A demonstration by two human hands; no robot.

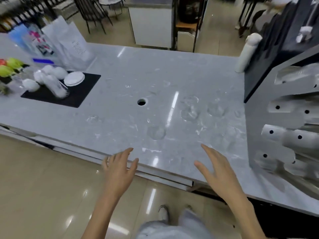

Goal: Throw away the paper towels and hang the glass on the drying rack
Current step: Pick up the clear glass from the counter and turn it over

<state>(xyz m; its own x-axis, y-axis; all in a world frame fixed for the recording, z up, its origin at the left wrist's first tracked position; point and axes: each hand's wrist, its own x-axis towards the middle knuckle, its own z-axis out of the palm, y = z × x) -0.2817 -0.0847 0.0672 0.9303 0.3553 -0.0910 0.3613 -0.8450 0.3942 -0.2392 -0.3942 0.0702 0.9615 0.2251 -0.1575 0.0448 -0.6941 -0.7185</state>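
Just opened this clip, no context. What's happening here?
A person stands at a grey counter with both hands empty and open: the left hand at the near edge, the right hand over the top. Several clear glasses sit on the counter, hard to make out through the blur. Crumpled paper towels lie on a black mat at far left. The drying rack stands at right. Nothing is picked up yet.

Both forearms are bare, with no sleeve, watch or ring visible. The left hand [119, 169] and right hand [219, 171] wear no gloves. Light grey trousers [172, 228] cover the legs. Light-coloured shoes [163, 212] show below them; blur hides laces and other detail.
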